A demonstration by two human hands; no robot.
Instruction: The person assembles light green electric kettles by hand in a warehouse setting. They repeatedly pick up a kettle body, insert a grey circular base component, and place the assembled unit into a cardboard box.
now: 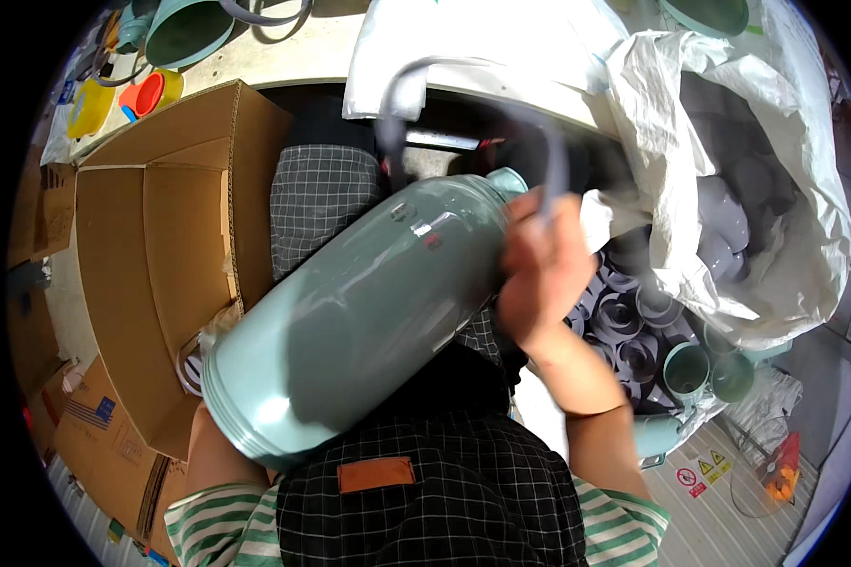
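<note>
A large pale-green, glossy bottle [350, 302] lies slanted across my lap, its threaded open-looking end at lower left and a narrower light-green end at upper right. My right hand [544, 269], smeared by motion, is at the upper-right end with its fingers closed round a grey strap-like handle loop [557, 165]. The loop arches over the far side of the bottle. Whether it is joined to the bottle cannot be made out. My left forearm [219, 452] goes under the bottle's lower end, and the bottle hides my left hand.
An open cardboard box [113, 283] stands at my left. Several grey ring-shaped parts [624, 321] and green cups [686, 369] are at my right, beneath a white sack [643, 170] of grey parts. Ahead is a worktable [284, 59] with a white sheet [492, 38].
</note>
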